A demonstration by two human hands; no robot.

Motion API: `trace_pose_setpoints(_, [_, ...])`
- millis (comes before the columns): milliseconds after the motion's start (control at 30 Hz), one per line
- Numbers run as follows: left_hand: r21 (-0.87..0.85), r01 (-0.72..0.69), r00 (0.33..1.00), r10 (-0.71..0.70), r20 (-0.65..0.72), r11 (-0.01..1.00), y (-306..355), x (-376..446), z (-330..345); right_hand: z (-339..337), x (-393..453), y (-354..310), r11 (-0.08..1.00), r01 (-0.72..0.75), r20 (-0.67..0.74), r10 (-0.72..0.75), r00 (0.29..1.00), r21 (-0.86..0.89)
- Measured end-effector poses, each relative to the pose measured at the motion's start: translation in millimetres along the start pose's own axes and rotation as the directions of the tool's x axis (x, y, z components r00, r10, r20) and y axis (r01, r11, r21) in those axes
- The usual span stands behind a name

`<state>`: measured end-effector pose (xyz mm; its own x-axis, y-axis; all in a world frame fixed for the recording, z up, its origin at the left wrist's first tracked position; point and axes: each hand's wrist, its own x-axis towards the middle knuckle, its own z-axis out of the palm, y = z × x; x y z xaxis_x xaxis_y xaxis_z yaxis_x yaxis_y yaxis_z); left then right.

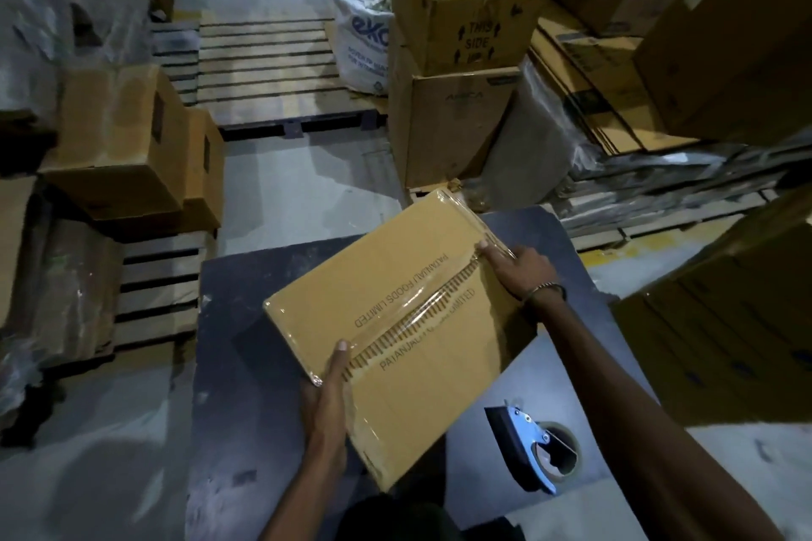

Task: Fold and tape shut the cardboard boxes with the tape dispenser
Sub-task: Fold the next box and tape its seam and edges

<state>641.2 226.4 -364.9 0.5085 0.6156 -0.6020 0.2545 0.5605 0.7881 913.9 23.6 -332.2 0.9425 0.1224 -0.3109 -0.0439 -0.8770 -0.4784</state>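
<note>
Far to our left, stacked boxes sit on a wooden pallet, well apart from the work.

Our left hand has its grip on the near-left end of the box: the thumb lies on the top face beside the taped seam, and the fingers seem to wrap under the edge, though we cannot see them.

The box rests on the dark surface, turned at an angle. Its long axis runs from near left to far right, and the tape strip follows that same line along the middle seam, shiny and wrinkled. The flaps look folded down and the seam already covered.

Our right hand sits at the far-right end of the seam, fingers curled down onto the tape at the box edge, pressing or pinching it there; we cannot tell which.

The tape dispenser lies on the surface near right, just beside the box's near corner and under our right forearm, held by neither hand. It is nearer to the right hand, so we judge that hand would draw back towards us to fetch it if more tape is wanted.

Beyond, to the right, an open box of clear bottles stands on another box.
</note>
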Motion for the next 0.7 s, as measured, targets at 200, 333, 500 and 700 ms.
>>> trace_pose_setpoints(200, [0.01, -0.112, 0.986, 0.109, 0.127, 0.994, 40.6, 3.6, 45.5, -50.4, 7.0, 30.1, 0.997, -0.014, -0.093, 0.021, 0.995, 0.08])
trace_pose_setpoints(333, [0.052, -0.181, 0.973, 0.171, 0.153, 0.982, 61.8, 12.1, 105.8, -109.7, 7.2, 72.4, 0.984, -0.009, -0.233, 0.05, 0.971, 0.175])
trace_pose_setpoints(500, [0.038, -0.248, 0.908, 0.219, 0.357, 0.968, 76.2, -19.3, 209.7, -204.5, 8.1, 143.8, 0.965, 0.022, -0.295, 0.057, 0.954, 0.26])
trace_pose_setpoints(700, [0.043, -0.321, 0.777, 0.237, 0.583, 0.946, 62.3, -87.2, 365.6, -320.4, 15.0, 254.1, 0.992, 0.022, -0.475, 0.039, 0.879, 0.121])
